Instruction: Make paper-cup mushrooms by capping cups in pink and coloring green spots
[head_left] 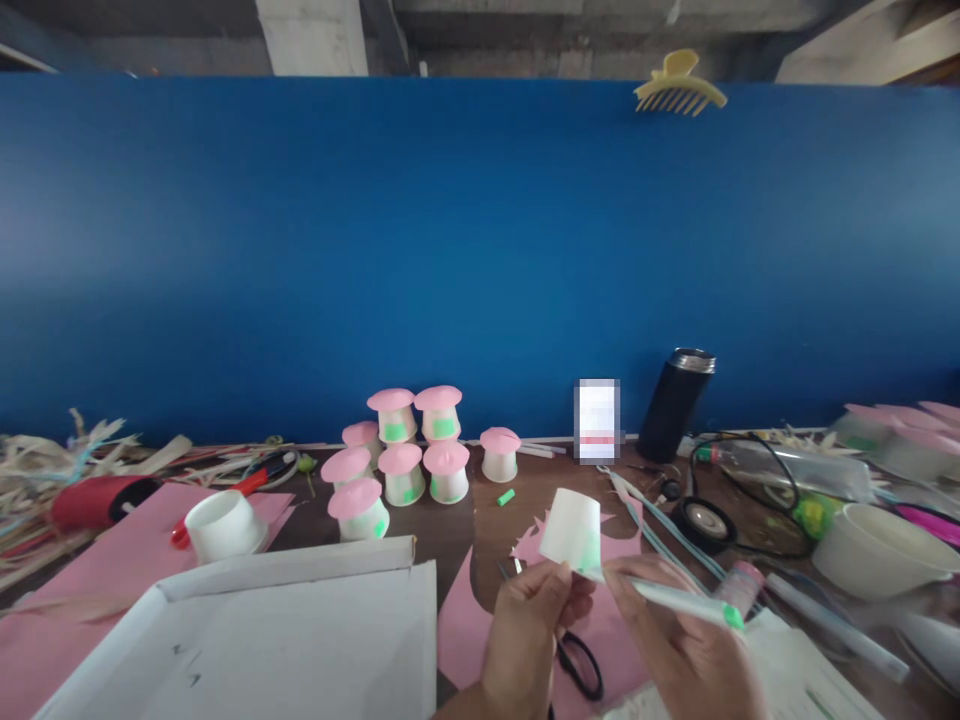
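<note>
My left hand (531, 625) grips a white paper cup (571, 522) near its lower edge, holding it up over pink paper. A green patch shows low on the cup's right side. In my right hand (671, 630) is a white marker (679, 598) with a green end pointing right; its tip meets the cup by the green patch. Below the hands lie cut pink paper (469, 625) and scissors with black handles (581, 668). A small green marker cap (506, 497) rests on the table behind the cup.
Several cups with pink paper tops (401, 470) stand stacked at the back. A white box lid (300, 640) lies front left, near another white cup (221, 525). To the right are a dark flask (675, 405), tape roll (703, 520), plastic bottle (795, 470) and white tub (885, 550).
</note>
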